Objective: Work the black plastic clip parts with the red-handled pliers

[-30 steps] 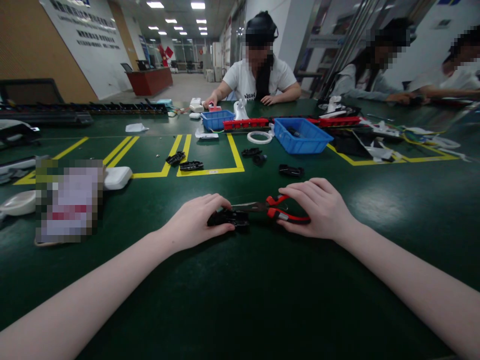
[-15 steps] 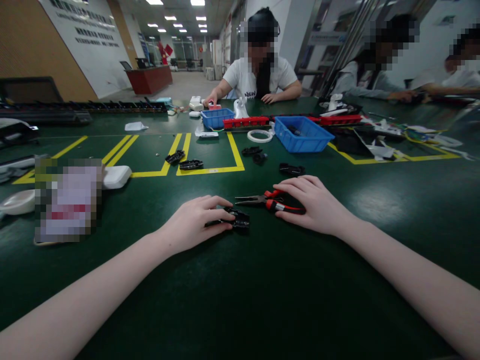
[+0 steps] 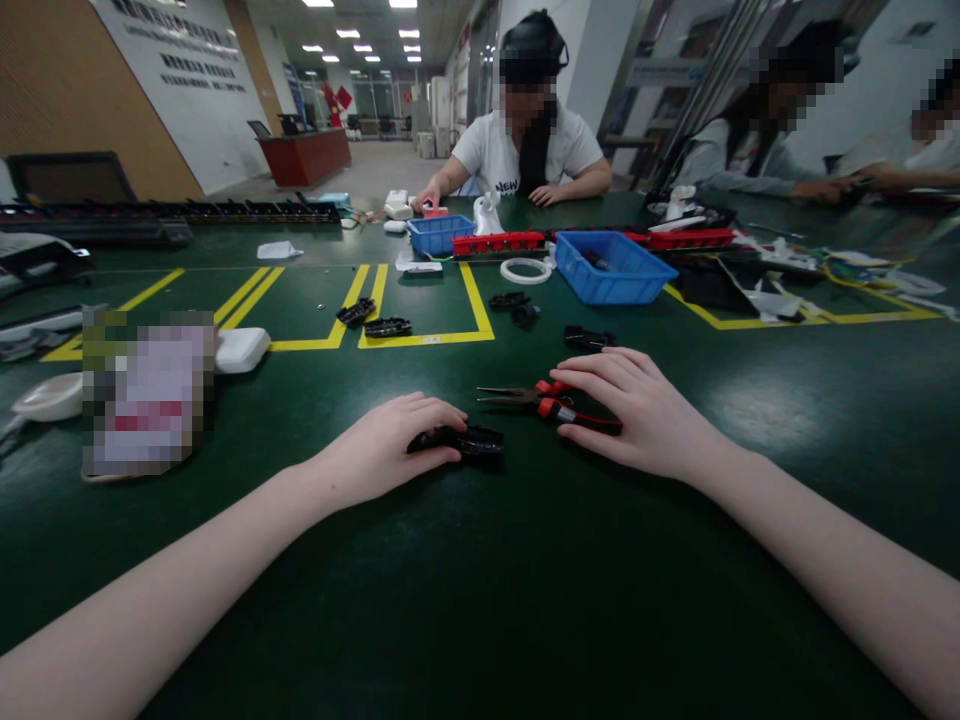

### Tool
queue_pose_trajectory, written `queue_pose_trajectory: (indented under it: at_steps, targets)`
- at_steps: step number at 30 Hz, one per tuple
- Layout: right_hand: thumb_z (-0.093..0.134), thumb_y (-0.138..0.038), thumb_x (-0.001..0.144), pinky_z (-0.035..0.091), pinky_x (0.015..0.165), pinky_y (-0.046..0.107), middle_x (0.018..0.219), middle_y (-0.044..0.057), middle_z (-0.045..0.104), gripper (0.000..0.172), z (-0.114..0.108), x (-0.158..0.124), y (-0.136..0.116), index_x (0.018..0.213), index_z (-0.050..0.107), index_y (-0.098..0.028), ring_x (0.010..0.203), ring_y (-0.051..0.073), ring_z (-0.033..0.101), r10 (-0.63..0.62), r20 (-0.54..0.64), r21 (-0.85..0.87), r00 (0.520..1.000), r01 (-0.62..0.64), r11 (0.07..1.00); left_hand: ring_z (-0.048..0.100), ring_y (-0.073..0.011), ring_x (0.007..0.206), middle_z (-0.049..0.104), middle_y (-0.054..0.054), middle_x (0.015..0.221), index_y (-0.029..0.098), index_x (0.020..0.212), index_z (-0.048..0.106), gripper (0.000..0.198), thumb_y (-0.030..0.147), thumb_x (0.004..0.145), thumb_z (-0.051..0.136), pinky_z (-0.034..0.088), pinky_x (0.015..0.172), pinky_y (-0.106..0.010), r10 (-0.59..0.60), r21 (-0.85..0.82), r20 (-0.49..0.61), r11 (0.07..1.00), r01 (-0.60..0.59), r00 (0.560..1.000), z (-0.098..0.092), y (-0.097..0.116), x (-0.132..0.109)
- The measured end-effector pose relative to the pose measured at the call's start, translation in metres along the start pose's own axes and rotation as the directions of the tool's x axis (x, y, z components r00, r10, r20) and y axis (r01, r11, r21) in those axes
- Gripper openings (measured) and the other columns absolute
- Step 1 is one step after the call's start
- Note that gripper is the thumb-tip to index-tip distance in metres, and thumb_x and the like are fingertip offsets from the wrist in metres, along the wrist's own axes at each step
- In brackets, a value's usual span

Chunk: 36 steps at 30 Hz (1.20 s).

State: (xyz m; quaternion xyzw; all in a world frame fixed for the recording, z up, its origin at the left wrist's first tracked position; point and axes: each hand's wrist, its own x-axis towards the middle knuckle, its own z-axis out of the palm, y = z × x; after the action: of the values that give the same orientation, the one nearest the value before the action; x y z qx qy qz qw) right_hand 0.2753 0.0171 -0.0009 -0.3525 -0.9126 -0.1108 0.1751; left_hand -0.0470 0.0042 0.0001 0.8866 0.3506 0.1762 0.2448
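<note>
My left hand [image 3: 390, 440] lies on the green table [image 3: 480, 560] with its fingers curled over a small black plastic part [image 3: 469, 441], which it holds down. My right hand [image 3: 637, 405] rests on the red handles of needle-nose pliers [image 3: 544, 402]. The pliers lie flat with their jaws pointing left, a short way behind the black part and not touching it. The fingers of the right hand are wrapped loosely over the handles.
More black parts [image 3: 373, 320] lie inside the yellow floor-tape boxes, others [image 3: 589, 338] just beyond my right hand. A blue bin [image 3: 609, 268], a smaller blue bin [image 3: 437, 236], a red strip [image 3: 499, 243] and a white ring [image 3: 525, 270] stand farther back. Three people sit across the table.
The pliers have drawn back from the black part: their jaws were at it a second ago and now lie apart, behind it. My left hand stays on the part.
</note>
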Motion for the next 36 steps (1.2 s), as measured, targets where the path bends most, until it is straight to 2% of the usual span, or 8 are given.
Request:
queue_pose_trajectory:
  at_steps: [5,10,18,23,26,30,33,36]
  targets:
    - [0.058,-0.039,0.089,0.037,0.103,0.048,0.124,0.014,0.062,0.045,0.003,0.0,0.001,0.128,0.053,-0.017,0.115,0.027,0.056,0.001,-0.001,-0.003,1.0,-0.001,1.0,0.06,-0.016,0.077,0.067,-0.002,0.09,0.02,0.111,0.066,0.031,0.042,0.091,0.059,0.046,0.068,-0.028,-0.187,-0.263,0.106,0.942,0.209,0.977,-0.005,0.003,0.002]
    - [0.058,-0.035,0.09,0.039,0.101,0.048,0.123,0.013,0.062,0.042,0.005,0.001,-0.001,0.128,0.053,-0.017,0.114,0.026,0.057,-0.018,-0.009,-0.001,1.0,0.018,1.0,0.062,-0.0151,0.082,0.068,-0.002,0.095,0.019,0.101,0.068,0.029,0.045,0.091,0.058,0.047,0.071,-0.026,-0.207,-0.542,0.245,0.781,0.311,0.947,-0.01,0.002,0.006]
    - [0.058,-0.025,0.09,0.042,0.101,0.045,0.118,0.011,0.066,0.036,0.004,0.013,-0.029,0.125,0.056,-0.018,0.108,0.022,0.061,-0.125,-0.06,0.025,0.99,0.127,0.992,0.056,-0.0113,0.072,0.071,-0.007,0.094,0.015,0.107,0.069,0.038,0.049,0.092,0.058,0.046,0.066,-0.023,-0.33,-0.719,0.311,0.532,0.447,0.891,-0.014,-0.002,0.004]
    - [0.056,-0.026,0.09,0.042,0.101,0.045,0.116,0.01,0.068,0.031,0.006,0.022,-0.039,0.12,0.061,-0.016,0.108,0.023,0.061,-0.149,0.013,0.099,0.989,0.147,0.984,0.056,-0.0117,0.068,0.072,-0.01,0.09,0.013,0.109,0.07,0.038,0.045,0.091,0.062,0.047,0.063,-0.024,-0.389,-0.774,0.334,0.406,0.485,0.859,-0.014,-0.008,0.003]
    - [0.053,-0.026,0.092,0.041,0.101,0.047,0.113,0.01,0.069,0.028,0.005,0.029,-0.045,0.117,0.063,-0.018,0.106,0.023,0.061,-0.136,0.043,0.152,0.99,0.128,0.98,0.057,-0.0122,0.067,0.072,-0.011,0.091,0.012,0.112,0.068,0.039,0.045,0.092,0.059,0.049,0.063,-0.026,-0.41,-0.769,0.27,0.453,0.452,0.871,-0.014,-0.013,0.004]
    - [0.054,-0.033,0.093,0.043,0.095,0.043,0.106,0.009,0.07,0.029,-0.001,0.041,-0.075,0.114,0.064,-0.017,0.101,0.022,0.061,-0.104,0.062,0.269,0.993,0.084,0.959,0.059,-0.0133,0.073,0.071,-0.006,0.094,0.015,0.108,0.068,0.035,0.044,0.093,0.056,0.05,0.07,-0.027,-0.399,-0.628,0.003,0.713,0.312,0.917,-0.014,-0.019,0.005]
    - [0.06,-0.04,0.089,0.046,0.079,0.037,0.098,0.008,0.069,0.03,-0.001,0.048,-0.106,0.105,0.067,-0.016,0.087,0.02,0.062,-0.159,0.108,0.286,0.981,0.123,0.95,0.061,-0.0161,0.079,0.069,-0.004,0.094,0.018,0.108,0.066,0.033,0.044,0.094,0.055,0.05,0.071,-0.028,-0.302,-0.357,-0.157,0.905,0.231,0.94,-0.011,-0.023,0.004]
    - [0.058,-0.028,0.091,0.044,0.071,0.032,0.098,0.007,0.068,0.015,0.004,0.052,-0.125,0.094,0.067,-0.016,0.08,0.017,0.06,-0.192,0.141,0.236,0.971,0.155,0.959,0.061,-0.0204,0.091,0.068,-0.004,0.104,0.02,0.108,0.066,0.024,0.036,0.094,0.055,0.05,0.079,-0.033,-0.118,-0.007,-0.181,0.993,0.118,0.976,-0.006,-0.024,0.001]
